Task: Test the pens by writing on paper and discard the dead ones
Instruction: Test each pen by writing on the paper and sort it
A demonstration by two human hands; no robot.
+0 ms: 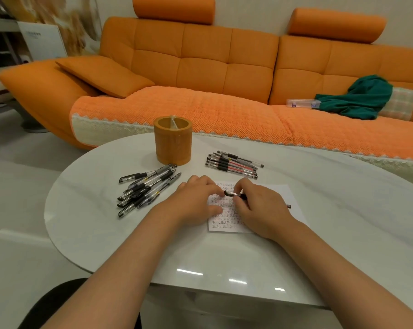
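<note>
Right now both my forearms reach forward over the white bench (101, 224) and meet above the paper (275, 194), which is covered in rows of small written marks. My right hand (260, 207) sits knuckles up with the wrist low. Its grip is closed round the pen (236, 194), thumb and forefinger pinching the barrel. The pen lies nearly level across the sheet, with its far end poking out past the right side of that hand.

My left hand (198, 200) rests palm down on the sheet's left edge, thumb lying on the paper and fingers bent toward the pen's dark left end. The fingertips touch that end, but I cannot tell whether this grip is pinching it or only steadying it.

To my left a loose pile of pens (143, 191) lies on the bench. Beyond the paper a tidy row of pens (232, 165) lies side by side, next to an orange holder (173, 143).
</note>
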